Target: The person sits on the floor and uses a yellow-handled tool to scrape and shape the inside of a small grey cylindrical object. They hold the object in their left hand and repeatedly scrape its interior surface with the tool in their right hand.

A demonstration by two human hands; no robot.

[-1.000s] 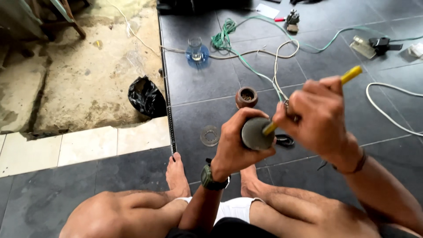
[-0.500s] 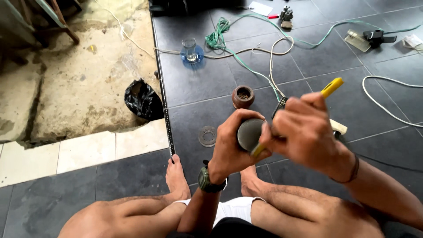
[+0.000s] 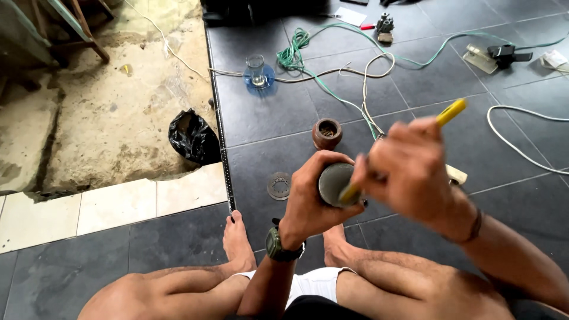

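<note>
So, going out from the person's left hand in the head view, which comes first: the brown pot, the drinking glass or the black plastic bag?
From the left hand:
1. Brown pot, on the dark tiles just beyond the hand, nearest.
2. Black plastic bag, off to the left at the edge of the bare ground.
3. Drinking glass, farthest, standing on a blue disc further up the floor.

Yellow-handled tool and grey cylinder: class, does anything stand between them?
Nothing visible does. The right hand holds the yellow-handled tool with its tip against the end of the grey cylinder, which the left hand grips.
</note>
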